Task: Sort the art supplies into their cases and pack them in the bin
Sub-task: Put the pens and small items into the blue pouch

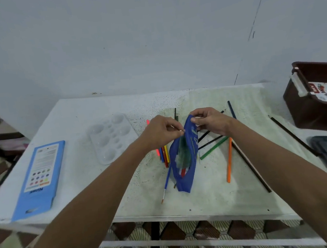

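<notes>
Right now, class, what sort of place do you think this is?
Probably a home art or craft corner: a paint-speckled table carries a paint palette and loose coloured pencils, above a patterned tiled floor.

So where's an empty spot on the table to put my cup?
Bare spots: the near table edge left of the paintbrush, and between the blue box and white palette. It's crowded around the blue pouch, where pencils lie on both sides.

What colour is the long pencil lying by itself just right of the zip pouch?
Orange. The long wooden pencil shows best in the head view, right of the blue fabric pouch.
</notes>
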`<state>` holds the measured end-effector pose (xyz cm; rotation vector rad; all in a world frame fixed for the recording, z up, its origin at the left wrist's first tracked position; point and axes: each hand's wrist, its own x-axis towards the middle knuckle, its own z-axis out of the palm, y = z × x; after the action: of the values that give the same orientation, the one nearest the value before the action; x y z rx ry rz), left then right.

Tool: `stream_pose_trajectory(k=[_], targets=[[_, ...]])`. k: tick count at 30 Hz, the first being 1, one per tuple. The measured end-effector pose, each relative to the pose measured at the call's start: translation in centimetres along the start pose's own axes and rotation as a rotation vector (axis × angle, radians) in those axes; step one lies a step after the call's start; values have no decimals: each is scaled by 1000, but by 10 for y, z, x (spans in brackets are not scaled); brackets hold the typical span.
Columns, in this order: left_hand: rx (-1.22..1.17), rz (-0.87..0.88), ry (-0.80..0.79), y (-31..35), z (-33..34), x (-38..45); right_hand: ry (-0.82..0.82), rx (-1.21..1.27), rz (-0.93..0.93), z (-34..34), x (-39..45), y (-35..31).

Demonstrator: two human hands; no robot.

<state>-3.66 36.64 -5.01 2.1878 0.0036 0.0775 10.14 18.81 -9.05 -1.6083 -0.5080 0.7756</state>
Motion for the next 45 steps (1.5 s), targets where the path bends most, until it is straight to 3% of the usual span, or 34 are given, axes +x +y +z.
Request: stream_pose_trajectory(k=[13,21,28,37,40,42,45], targets=[[-113,-5,-52,-24,-30,-88,113,-7,-66,-4,-10,5],[-327,-123,140,-42,-46,-103,199,-21,-67,-2,-26,14],[-337,-138,147,-55,-66,-108,273,-27,-95,16,-40,16],[-483,-204,316,-74,-55,-119,343,-34,-77,30,-45,20],[-549,-252,246,-76,-43,-120,345,-31,-64,33,-41,22],[-482,-282,195,-75,-31,-118,345,-43,-61,36,-40,21],[-373,-293,299,-69,-23,-103,337,-88,-62,38,-39,15]])
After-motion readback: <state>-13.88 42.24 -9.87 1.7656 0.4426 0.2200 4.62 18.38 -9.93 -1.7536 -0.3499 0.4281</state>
